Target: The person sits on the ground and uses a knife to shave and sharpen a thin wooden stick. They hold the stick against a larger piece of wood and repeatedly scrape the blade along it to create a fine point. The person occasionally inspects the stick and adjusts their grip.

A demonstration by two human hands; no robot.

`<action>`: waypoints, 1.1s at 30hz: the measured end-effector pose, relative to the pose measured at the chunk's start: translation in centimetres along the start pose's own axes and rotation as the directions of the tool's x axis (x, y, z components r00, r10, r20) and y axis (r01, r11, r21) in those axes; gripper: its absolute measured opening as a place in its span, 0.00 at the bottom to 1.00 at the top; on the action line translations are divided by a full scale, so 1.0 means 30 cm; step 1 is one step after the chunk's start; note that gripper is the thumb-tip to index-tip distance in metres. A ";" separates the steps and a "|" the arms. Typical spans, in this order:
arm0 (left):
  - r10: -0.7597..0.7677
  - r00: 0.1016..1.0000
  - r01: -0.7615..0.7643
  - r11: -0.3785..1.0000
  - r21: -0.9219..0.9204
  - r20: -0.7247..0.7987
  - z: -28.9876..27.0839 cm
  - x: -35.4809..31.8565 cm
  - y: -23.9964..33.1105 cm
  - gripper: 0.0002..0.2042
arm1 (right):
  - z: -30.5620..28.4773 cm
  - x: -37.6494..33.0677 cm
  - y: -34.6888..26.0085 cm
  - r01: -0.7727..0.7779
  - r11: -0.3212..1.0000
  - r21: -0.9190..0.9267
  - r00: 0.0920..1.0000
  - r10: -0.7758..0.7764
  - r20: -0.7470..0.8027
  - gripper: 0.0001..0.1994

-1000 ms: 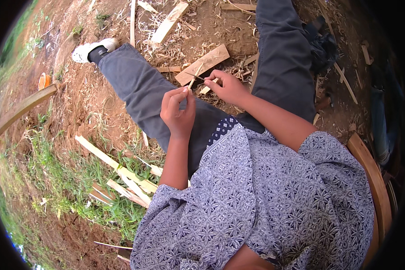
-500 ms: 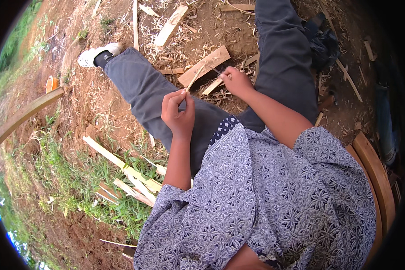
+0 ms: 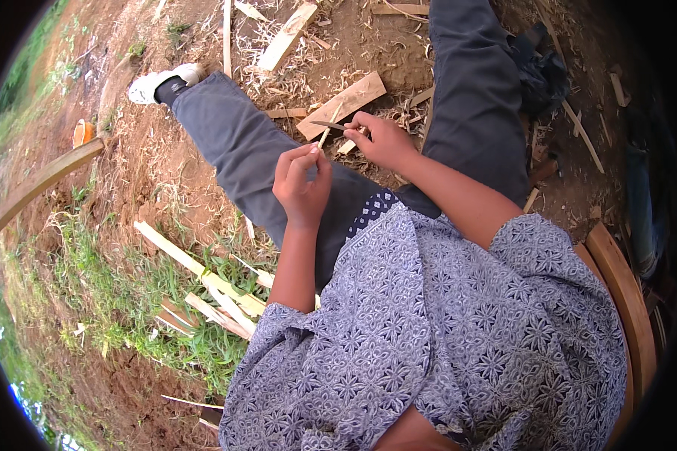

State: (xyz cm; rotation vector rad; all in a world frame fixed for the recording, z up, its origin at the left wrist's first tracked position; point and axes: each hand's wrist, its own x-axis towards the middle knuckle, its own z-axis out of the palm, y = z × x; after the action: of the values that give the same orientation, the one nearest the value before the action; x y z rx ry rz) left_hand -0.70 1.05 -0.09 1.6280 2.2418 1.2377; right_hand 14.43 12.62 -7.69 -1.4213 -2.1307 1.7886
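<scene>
My left hand point(image 3: 302, 180) is closed in a pinch on the lower end of a thin pale wooden stick point(image 3: 323, 138), which slants up and away from my fingers. In my closed right hand point(image 3: 382, 140) is a small knife point(image 3: 328, 125); its dark narrow blade points left and crosses the stick just above my left fingertips. The handle is mostly hidden in my fist. Beyond both hands a flat wooden board point(image 3: 351, 101) lies on the ground between my legs, partly behind the blade and stick.
Shavings and wood offcuts point(image 3: 287, 36) litter the brown soil ahead. Split pale wood strips point(image 3: 203, 274) lie on grass to my left. A curved wooden bar point(image 3: 37, 184) juts in at far left, near an orange object point(image 3: 83, 133). Dark crumpled plastic point(image 3: 540, 68) lies beyond my right leg.
The knife has moved left and nearer to me, from the stick's upper end to low on it near my left fingers. My right hand has shifted slightly left with it.
</scene>
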 end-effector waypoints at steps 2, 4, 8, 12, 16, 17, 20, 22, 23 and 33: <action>-0.018 1.000 0.018 1.000 -0.020 -0.015 0.002 -0.003 -0.003 0.11 | 0.021 0.013 0.078 -0.099 0.991 -0.095 0.993 0.093 -0.070 0.15; -0.010 1.000 0.009 0.998 -0.056 -0.007 0.019 0.011 -0.012 0.11 | 0.041 0.067 0.309 -0.329 0.930 -0.163 0.936 0.300 -0.183 0.13; -0.005 1.000 0.004 0.998 -0.055 -0.013 0.015 -0.008 0.000 0.11 | 0.040 0.044 0.134 -0.136 0.987 0.083 0.979 0.147 -0.139 0.12; -0.001 1.000 0.001 0.996 -0.088 0.004 0.012 0.004 0.011 0.10 | 0.028 -0.004 0.035 0.001 0.944 0.330 1.000 -0.005 0.011 0.15; 0.035 0.999 -0.030 0.992 -0.123 0.033 0.014 -0.009 0.002 0.12 | 0.012 -0.016 0.020 -0.032 0.971 0.235 0.998 0.019 0.058 0.15; 0.037 0.999 -0.032 0.991 -0.131 0.040 0.015 -0.008 0.002 0.12 | 0.002 -0.008 0.034 -0.068 0.977 0.200 0.996 0.055 0.073 0.15; 0.026 0.999 -0.021 0.992 -0.123 0.039 0.009 -0.013 -0.003 0.12 | 0.007 0.007 0.068 -0.085 0.996 -0.007 0.996 0.084 -0.009 0.16; 0.032 0.999 -0.027 0.993 -0.119 0.036 0.013 -0.010 0.006 0.12 | 0.021 0.039 0.180 -0.257 0.958 -0.125 0.965 0.247 -0.089 0.15; 0.043 0.998 -0.038 0.993 -0.116 0.041 0.013 -0.009 0.010 0.12 | 0.027 0.047 0.221 -0.291 0.948 -0.131 0.954 0.278 -0.109 0.15; 0.017 1.000 -0.016 0.993 -0.118 0.002 0.013 -0.003 -0.004 0.12 | 0.043 0.003 0.030 0.067 0.974 0.215 0.998 -0.061 -0.033 0.11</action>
State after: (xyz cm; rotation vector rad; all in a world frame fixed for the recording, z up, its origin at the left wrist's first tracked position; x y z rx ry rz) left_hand -0.55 1.17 -0.47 1.6076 2.1139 1.3433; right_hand 14.24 11.60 -8.90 -1.3014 -1.8783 1.8981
